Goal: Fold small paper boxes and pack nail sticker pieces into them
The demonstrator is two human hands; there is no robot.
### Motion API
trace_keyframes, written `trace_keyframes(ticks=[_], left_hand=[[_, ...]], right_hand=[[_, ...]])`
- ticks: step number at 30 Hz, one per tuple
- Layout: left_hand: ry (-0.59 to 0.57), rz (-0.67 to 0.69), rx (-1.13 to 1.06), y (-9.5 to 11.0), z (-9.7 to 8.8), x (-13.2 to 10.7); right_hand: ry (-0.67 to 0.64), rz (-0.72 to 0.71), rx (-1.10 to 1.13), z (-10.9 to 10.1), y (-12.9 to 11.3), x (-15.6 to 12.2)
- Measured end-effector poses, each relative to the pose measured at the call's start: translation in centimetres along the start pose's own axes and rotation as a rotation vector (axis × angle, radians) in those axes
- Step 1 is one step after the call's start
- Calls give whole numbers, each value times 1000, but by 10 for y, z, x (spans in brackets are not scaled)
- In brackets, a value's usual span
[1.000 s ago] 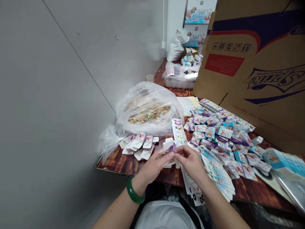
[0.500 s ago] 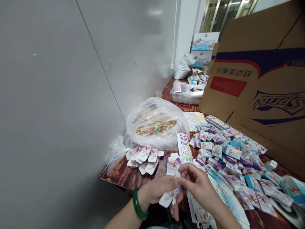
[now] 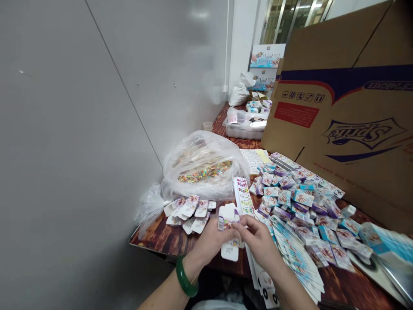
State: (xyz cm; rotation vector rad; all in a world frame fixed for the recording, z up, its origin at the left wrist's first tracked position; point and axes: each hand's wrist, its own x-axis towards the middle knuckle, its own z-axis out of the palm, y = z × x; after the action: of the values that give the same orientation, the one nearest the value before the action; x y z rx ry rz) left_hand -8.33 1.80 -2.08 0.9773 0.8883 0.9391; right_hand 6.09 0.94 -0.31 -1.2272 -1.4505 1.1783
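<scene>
Since the earlier frame the hands had risen from the table's near edge toward lower centre, and the small carton blank had turned upright. The left hand pinched its lower part; the right hand closed fingertips on its flap, apparently mid-fold. Left lay flat blanks and a plastic bag on the table; right, folded boxes.

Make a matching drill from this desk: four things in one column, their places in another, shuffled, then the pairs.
1. flat carton
2. plastic bag
3. bracelet
4. Sprite box

a. on the left wrist
b. leaning at the table's right
c. between left hand and right hand
d. by the wall, behind the hands

Pairs: 1-c, 2-d, 3-a, 4-b
</scene>
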Motion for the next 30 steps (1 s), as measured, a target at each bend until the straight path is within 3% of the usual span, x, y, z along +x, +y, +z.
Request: trace_keyframes(ticks=[6, 12, 15, 19, 25, 30], left_hand=[[-23, 86, 191, 9, -5, -1], [44, 110, 65, 8, -6, 0], [14, 154, 69, 5, -2, -1], [-67, 110, 83, 9, -2, -1], [-160, 74, 84, 13, -11, 3], [-133, 119, 157, 11, -13, 3]], right_hand=[[165, 59, 185, -1, 12, 7], [201, 71, 450, 4, 10, 8], [223, 40, 449, 4, 9, 9], [216, 41, 409, 1, 11, 8], [80, 56, 414, 0, 11, 5], [128, -21, 377, 4, 11, 6]])
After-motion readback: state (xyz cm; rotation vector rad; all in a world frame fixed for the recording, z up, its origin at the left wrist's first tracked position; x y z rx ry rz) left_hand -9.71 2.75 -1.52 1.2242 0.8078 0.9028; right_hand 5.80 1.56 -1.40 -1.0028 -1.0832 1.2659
